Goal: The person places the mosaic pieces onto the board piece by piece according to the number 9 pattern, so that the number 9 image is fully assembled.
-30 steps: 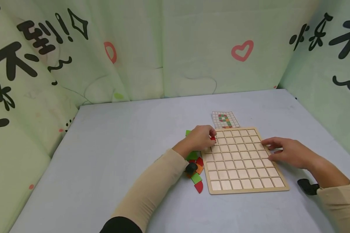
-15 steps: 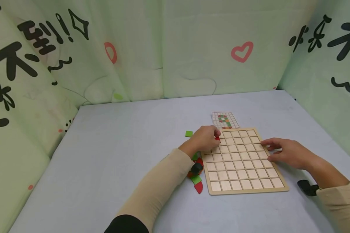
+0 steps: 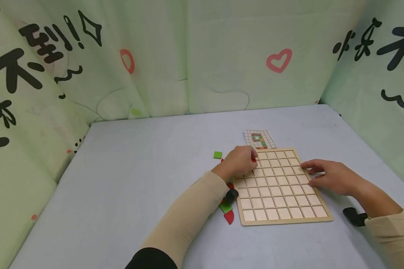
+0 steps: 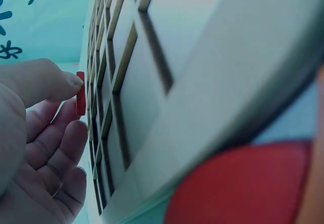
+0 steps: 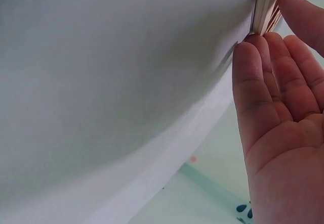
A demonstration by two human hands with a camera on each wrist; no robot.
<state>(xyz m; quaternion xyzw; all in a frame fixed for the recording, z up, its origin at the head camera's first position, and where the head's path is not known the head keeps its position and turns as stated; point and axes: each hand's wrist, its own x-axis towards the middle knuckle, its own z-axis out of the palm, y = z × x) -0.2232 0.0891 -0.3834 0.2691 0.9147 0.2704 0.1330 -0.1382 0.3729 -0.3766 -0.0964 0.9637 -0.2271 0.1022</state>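
The red tile (image 4: 80, 100) and green tile (image 3: 217, 155) are plain, the pale tan board (image 3: 286, 222) is gridded, the sleeves (image 3: 188, 209) beige.

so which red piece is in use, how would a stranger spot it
Find the pale wooden grid board on the white table. At its far-left corner, the person's left grip pinches a small red piece. Other loose pieces, some red too, lie left of the board; this one alone is held.
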